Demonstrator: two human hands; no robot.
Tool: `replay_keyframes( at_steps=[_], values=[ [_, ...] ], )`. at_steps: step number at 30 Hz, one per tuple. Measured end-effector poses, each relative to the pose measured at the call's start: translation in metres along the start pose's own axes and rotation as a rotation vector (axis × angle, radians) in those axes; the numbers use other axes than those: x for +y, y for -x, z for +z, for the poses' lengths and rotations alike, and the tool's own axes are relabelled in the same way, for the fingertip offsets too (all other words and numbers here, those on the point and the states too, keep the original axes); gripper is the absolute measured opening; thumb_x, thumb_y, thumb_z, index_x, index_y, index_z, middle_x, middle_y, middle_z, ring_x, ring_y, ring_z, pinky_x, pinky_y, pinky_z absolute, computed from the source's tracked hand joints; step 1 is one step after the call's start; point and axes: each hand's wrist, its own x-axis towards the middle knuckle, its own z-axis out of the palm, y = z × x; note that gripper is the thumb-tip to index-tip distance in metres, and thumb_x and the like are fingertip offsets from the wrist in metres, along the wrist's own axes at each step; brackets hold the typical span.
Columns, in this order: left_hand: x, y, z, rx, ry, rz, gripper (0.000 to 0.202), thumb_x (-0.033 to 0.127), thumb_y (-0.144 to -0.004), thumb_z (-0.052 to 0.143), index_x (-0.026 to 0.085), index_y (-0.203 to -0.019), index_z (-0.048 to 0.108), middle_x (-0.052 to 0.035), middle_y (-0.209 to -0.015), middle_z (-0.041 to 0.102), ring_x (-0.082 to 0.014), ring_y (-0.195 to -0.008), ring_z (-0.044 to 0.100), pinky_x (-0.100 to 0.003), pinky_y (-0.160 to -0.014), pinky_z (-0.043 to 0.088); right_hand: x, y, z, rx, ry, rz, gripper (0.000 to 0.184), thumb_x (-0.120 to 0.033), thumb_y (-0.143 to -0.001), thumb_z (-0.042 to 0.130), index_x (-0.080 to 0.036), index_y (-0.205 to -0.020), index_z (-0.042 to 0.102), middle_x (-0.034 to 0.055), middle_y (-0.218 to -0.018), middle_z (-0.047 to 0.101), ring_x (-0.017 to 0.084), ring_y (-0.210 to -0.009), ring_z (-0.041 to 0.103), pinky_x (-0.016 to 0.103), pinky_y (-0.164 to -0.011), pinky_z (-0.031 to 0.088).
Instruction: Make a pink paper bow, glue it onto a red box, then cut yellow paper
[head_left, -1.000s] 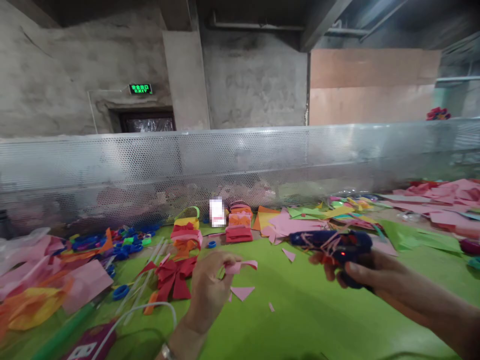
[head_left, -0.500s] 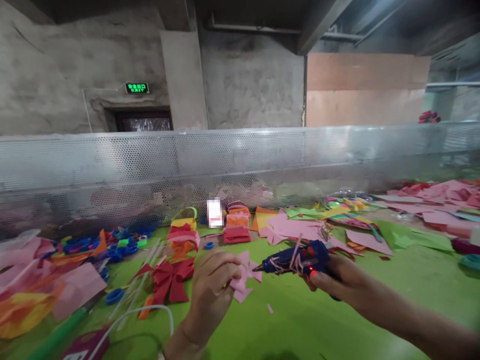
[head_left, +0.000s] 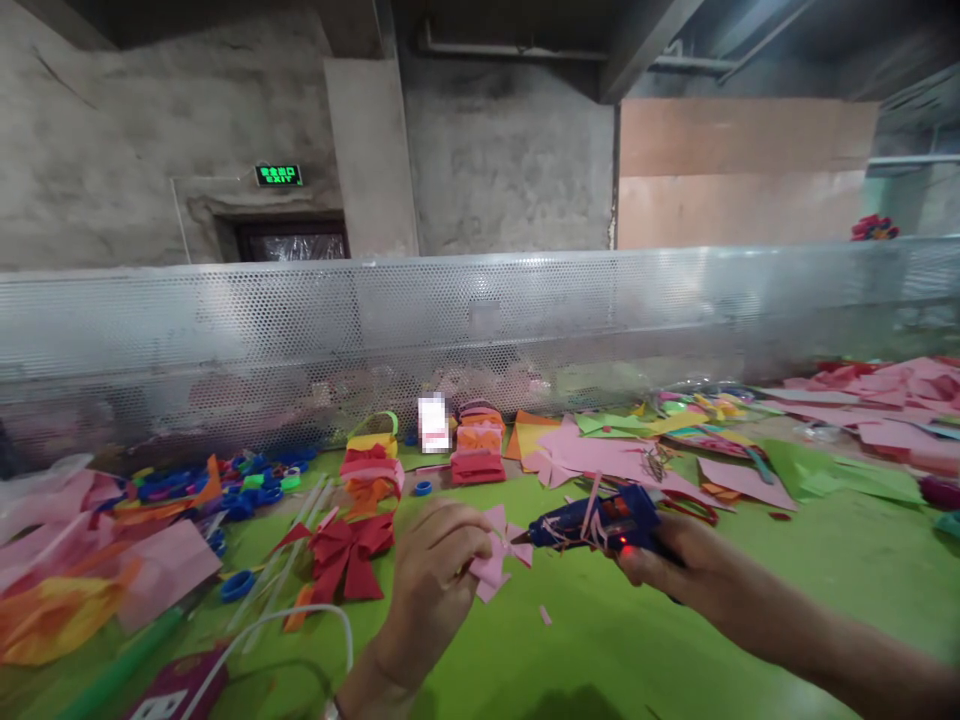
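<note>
Pinched between the fingers of my left hand (head_left: pixel 441 575) is a pink paper bow (head_left: pixel 493 572), held above the green tabletop (head_left: pixel 592 640). My right hand (head_left: pixel 664 560) is wrapped round a blue hot glue gun (head_left: pixel 600 518), whose small red light is lit by the thumb. Strips of pink are wound about the gun's body. The nozzle points left and meets the bow near its middle; whether it touches cannot be made out. A red paper bow (head_left: pixel 351 555) lies left of my left hand.
Blue rings (head_left: pixel 238 586) and clear glue sticks (head_left: pixel 289 550) lie on the left, near a purple power strip (head_left: pixel 180 688) with a white cord. Folded paper stacks (head_left: pixel 478 450) stand at the back. Pink sheets (head_left: pixel 589 450) and red-handled scissors (head_left: pixel 690 505) lie beyond the glue gun. A perforated metal barrier (head_left: pixel 525 310) runs behind.
The glue gun's nozzle has come closer to the middle of the pink bow. Both hands keep their hold, and the whole view has shifted slightly.
</note>
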Motion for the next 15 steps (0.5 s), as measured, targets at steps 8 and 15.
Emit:
replay_keyframes(
  at_steps=[8, 15],
  values=[
    [-0.003, 0.001, -0.001, 0.012, 0.037, -0.083, 0.019, 0.006, -0.067, 0.066, 0.022, -0.057, 0.063, -0.0013, -0.067, 0.070, -0.0148, -0.066, 0.061, -0.025, -0.062, 0.046, 0.001, 0.002, 0.002, 0.044, 0.065, -0.002, 0.027, -0.045, -0.073, 0.049, -0.021, -0.076, 0.061, 0.0044, -0.066, 0.061, 0.021, -0.063, 0.054, 0.029, -0.057, 0.045],
    [0.004, -0.007, -0.005, 0.101, 0.223, -0.359, 0.016, 0.017, -0.060, 0.070, 0.024, -0.048, 0.063, -0.0009, -0.062, 0.069, -0.0175, -0.063, 0.061, -0.030, -0.065, 0.048, 0.111, 0.013, -0.064, 0.385, 0.800, 0.103, 0.022, -0.027, -0.084, 0.041, -0.017, -0.087, 0.060, 0.0180, -0.092, 0.065, 0.031, -0.089, 0.058, 0.039, -0.079, 0.043]
  ],
)
